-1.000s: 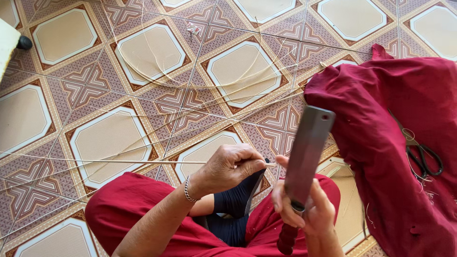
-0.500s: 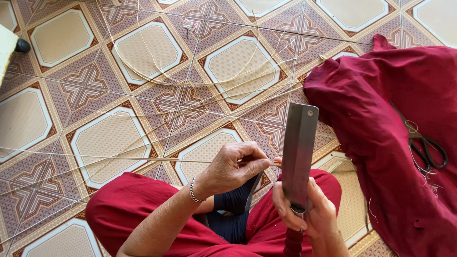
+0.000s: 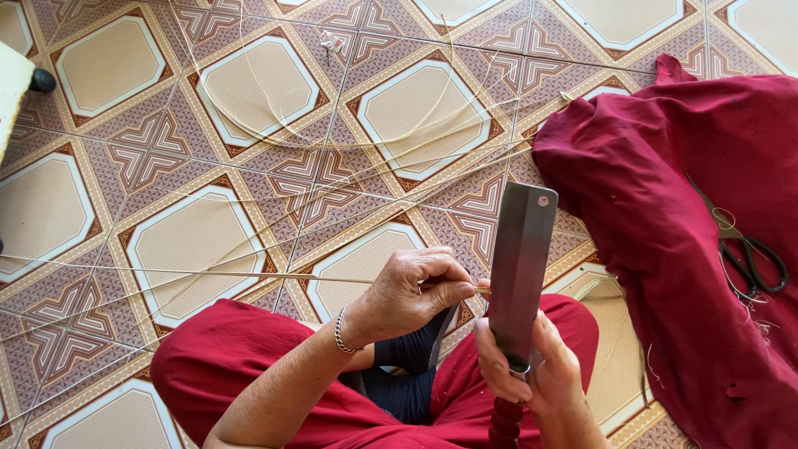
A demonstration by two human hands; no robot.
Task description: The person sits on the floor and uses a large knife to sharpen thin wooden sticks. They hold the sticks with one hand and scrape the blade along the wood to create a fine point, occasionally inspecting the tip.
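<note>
Against the cleaver blade, the left hand pinches a thin strip running left over the tiled floor; the right hand grips the handle. A slip could nick those pinching fingertips.

Grey rectangular cleaver blade standing upright, dark red handle below, thin pale bamboo strip lying level, its end touching the blade edge
</note>
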